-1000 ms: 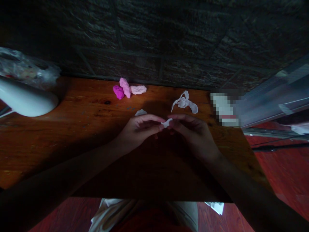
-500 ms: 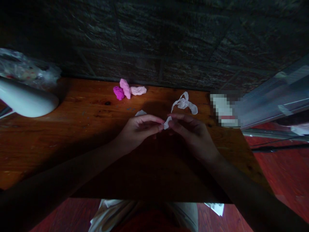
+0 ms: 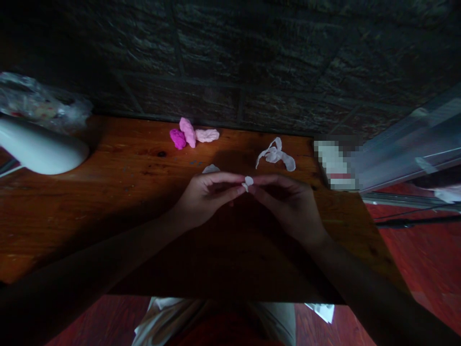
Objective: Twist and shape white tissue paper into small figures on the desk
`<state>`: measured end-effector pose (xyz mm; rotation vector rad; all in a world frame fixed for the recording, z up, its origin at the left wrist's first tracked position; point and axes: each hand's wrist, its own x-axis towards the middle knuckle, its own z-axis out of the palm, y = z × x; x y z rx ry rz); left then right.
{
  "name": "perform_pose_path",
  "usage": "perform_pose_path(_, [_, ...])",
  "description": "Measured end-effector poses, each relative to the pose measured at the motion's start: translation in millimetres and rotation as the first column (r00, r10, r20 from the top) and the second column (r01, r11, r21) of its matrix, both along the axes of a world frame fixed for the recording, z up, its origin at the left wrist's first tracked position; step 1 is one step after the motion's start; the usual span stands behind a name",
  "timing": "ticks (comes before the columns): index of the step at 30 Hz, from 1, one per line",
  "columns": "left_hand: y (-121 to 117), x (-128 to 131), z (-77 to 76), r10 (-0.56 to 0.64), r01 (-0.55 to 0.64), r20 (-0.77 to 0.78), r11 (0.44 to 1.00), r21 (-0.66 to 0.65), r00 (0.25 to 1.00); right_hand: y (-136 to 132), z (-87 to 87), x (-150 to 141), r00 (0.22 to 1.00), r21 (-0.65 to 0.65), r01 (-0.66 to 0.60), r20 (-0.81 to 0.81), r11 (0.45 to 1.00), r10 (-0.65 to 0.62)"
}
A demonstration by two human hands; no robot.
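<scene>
Between the fingertips of both hands is a small white piece (image 3: 248, 182), thin and soft-looking; paper or clay, I cannot tell which. My left hand (image 3: 205, 197) pinches its left side with thumb and forefinger. My right hand (image 3: 291, 202) is closed on its right side in the same way. Just beyond my left hand, another white piece (image 3: 211, 168) lies partly hidden on the wooden table (image 3: 90, 206). Past my right hand rest thin, curled white strips (image 3: 276, 156).
Near the wall (image 3: 216, 57) lie a magenta lump (image 3: 177, 139), a pink lump (image 3: 188, 132) and a pale pink one (image 3: 208, 135). A white rounded object (image 3: 54, 151) and clear plastic wrapping (image 3: 46, 105) sit at left. A blurred-out box (image 3: 333, 163) stands at right beside a translucent panel (image 3: 403, 144).
My right fingertips have shifted slightly left, closer to my left ones. The white piece between them has turned and shows less of itself. The things on the table have stayed put.
</scene>
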<state>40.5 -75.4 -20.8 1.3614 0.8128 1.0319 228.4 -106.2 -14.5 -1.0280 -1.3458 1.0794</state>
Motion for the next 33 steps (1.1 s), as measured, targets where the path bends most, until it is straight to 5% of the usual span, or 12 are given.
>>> perform_pose_path(21, [-0.7, 0.5, 2.6, 0.003, -0.005, -0.07, 1.0, -0.029, 0.998, -4.9, -0.3, 1.4, 0.955, 0.135, -0.027, 0.296, 0.991, -0.014])
perform_pose_path(33, [-1.7, 0.2, -0.1, -0.014, 0.016, -0.056, 0.999, 0.034, 0.998, 1.5, -0.5, 0.4, 0.997, -0.037, -0.077, -0.002, 0.996, 0.077])
